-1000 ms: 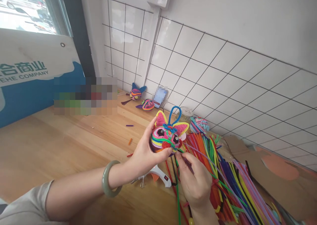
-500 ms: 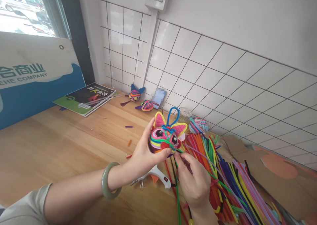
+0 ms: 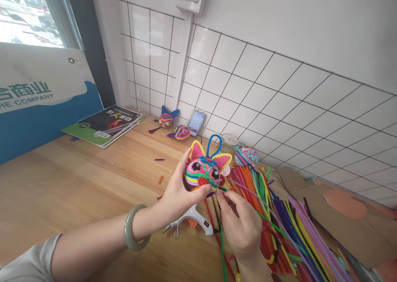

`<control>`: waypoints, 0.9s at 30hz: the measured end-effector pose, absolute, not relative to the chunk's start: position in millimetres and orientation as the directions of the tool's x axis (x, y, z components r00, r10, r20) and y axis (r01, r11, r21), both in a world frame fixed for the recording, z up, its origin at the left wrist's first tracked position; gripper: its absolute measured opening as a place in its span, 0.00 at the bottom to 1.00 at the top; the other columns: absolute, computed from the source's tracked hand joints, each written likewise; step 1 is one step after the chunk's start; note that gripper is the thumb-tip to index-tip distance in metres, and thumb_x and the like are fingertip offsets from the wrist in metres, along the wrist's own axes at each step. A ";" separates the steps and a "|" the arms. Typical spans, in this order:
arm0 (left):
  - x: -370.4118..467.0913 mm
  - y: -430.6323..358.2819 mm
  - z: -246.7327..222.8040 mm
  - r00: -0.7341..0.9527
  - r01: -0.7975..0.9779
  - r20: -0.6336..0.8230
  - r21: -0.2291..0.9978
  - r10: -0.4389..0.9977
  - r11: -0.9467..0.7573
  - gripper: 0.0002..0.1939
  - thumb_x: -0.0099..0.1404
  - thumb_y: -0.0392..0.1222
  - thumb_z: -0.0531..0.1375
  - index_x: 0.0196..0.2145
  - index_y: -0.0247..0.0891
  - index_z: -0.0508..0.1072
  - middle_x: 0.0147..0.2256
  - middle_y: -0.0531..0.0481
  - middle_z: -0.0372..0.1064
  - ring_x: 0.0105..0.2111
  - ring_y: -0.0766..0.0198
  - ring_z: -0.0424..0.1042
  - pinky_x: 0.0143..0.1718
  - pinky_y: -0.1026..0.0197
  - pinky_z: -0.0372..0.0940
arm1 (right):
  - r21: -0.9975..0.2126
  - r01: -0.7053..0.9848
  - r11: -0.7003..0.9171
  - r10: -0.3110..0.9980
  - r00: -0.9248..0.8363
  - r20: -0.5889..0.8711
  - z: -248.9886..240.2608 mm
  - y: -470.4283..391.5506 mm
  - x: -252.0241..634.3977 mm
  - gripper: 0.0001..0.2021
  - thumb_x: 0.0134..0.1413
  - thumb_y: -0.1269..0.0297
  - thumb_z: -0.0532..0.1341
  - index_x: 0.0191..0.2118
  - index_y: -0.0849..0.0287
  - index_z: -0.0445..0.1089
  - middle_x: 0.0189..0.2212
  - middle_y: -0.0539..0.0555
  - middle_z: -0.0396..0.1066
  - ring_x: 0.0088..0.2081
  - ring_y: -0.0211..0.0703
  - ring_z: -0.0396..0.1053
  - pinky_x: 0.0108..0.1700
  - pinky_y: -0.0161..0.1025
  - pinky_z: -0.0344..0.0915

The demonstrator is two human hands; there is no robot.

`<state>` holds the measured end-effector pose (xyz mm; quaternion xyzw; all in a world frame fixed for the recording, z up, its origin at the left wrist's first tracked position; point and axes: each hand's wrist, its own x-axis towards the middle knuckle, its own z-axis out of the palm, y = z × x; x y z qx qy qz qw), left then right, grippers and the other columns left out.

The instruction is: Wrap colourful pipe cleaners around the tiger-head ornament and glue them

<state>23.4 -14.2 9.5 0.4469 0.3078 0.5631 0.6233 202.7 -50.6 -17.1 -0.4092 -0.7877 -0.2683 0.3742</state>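
Note:
My left hand (image 3: 180,193) grips a colourful pipe-cleaner animal head (image 3: 205,170) with pink ears edged in yellow, two dark eyes and a blue loop on top. It holds the head a little above the wooden table (image 3: 77,178). My right hand (image 3: 243,228) is just below the head, its fingertips pinched on a green pipe cleaner (image 3: 222,249) that hangs from the head's underside. A pale green bangle (image 3: 132,228) circles my left wrist.
A white glue gun (image 3: 194,221) lies under my hands. A pile of loose pipe cleaners (image 3: 288,228) spreads to the right, with cardboard (image 3: 335,220) beyond. Two smaller pipe-cleaner heads (image 3: 173,125), a jar (image 3: 229,141) and a booklet (image 3: 105,123) sit near the gridded wall.
Both hands keep their hold and stay in place. The view has shifted slightly, so the head and hands sit a little lower and to the left.

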 end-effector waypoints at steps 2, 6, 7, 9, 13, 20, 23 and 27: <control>23.6 -14.0 9.6 0.180 -0.429 0.109 0.903 0.978 -0.022 0.51 0.56 0.45 0.70 0.69 0.46 0.45 0.61 0.42 0.63 0.55 0.47 0.70 0.57 0.47 0.66 | 0.107 0.843 0.527 0.428 -0.372 0.823 -14.3 -50.2 200.9 0.14 0.61 0.76 0.61 0.51 0.61 0.71 0.34 0.56 0.74 0.30 0.39 0.72 0.33 0.37 0.68; 23.6 -13.4 9.2 0.167 -0.409 0.118 0.912 0.979 -0.040 0.51 0.56 0.45 0.70 0.69 0.44 0.45 0.61 0.41 0.63 0.56 0.48 0.69 0.58 0.48 0.64 | 0.129 0.842 0.525 0.411 -0.383 0.828 -13.6 -50.3 200.6 0.14 0.60 0.76 0.62 0.51 0.61 0.71 0.35 0.56 0.74 0.31 0.39 0.72 0.34 0.37 0.69; 23.4 -13.2 9.1 0.160 -0.400 0.122 0.915 0.980 -0.048 0.51 0.56 0.45 0.70 0.68 0.43 0.45 0.61 0.40 0.63 0.57 0.48 0.68 0.58 0.48 0.64 | 0.141 0.839 0.525 0.401 -0.390 0.829 -13.5 -50.5 200.7 0.15 0.60 0.77 0.62 0.52 0.62 0.71 0.35 0.57 0.74 0.32 0.40 0.73 0.35 0.37 0.70; 22.4 -12.4 9.4 0.144 -0.377 0.127 0.924 0.981 -0.064 0.50 0.56 0.46 0.70 0.68 0.42 0.46 0.62 0.39 0.61 0.57 0.47 0.67 0.58 0.48 0.64 | 0.161 0.834 0.527 0.393 -0.407 0.825 -11.9 -50.9 200.3 0.16 0.60 0.77 0.61 0.53 0.63 0.71 0.36 0.58 0.74 0.36 0.43 0.73 0.37 0.38 0.71; 19.7 -9.7 11.8 0.133 -0.350 0.121 0.934 0.984 -0.068 0.49 0.55 0.47 0.69 0.67 0.39 0.48 0.61 0.37 0.61 0.58 0.45 0.67 0.59 0.48 0.63 | 0.151 0.830 0.537 0.421 -0.419 0.805 -6.1 -51.9 198.2 0.17 0.60 0.78 0.61 0.54 0.63 0.71 0.38 0.60 0.73 0.40 0.45 0.74 0.40 0.40 0.72; 19.0 -6.7 11.5 0.160 -0.377 0.083 0.926 0.984 -0.017 0.49 0.55 0.49 0.69 0.67 0.38 0.49 0.64 0.36 0.57 0.59 0.45 0.65 0.58 0.49 0.64 | 0.144 0.833 0.534 0.428 -0.413 0.804 -7.6 -51.7 201.5 0.21 0.62 0.75 0.59 0.59 0.58 0.68 0.38 0.58 0.73 0.37 0.43 0.74 0.37 0.39 0.71; 18.1 -6.2 10.6 0.162 -0.362 0.083 0.932 0.983 -0.019 0.52 0.55 0.50 0.69 0.68 0.37 0.46 0.62 0.36 0.61 0.58 0.45 0.67 0.57 0.49 0.64 | 0.104 0.830 0.548 0.440 -0.392 0.808 -7.6 -52.2 198.5 0.24 0.59 0.78 0.61 0.61 0.56 0.66 0.38 0.58 0.73 0.37 0.44 0.73 0.37 0.39 0.71; 16.2 -3.6 9.8 0.139 -0.319 0.100 0.946 0.985 -0.051 0.54 0.54 0.51 0.69 0.69 0.40 0.43 0.61 0.38 0.63 0.57 0.46 0.67 0.58 0.48 0.64 | -0.074 0.788 0.611 0.490 -0.303 0.817 4.0 -56.0 192.9 0.26 0.58 0.79 0.62 0.60 0.53 0.67 0.40 0.58 0.72 0.42 0.47 0.72 0.43 0.45 0.70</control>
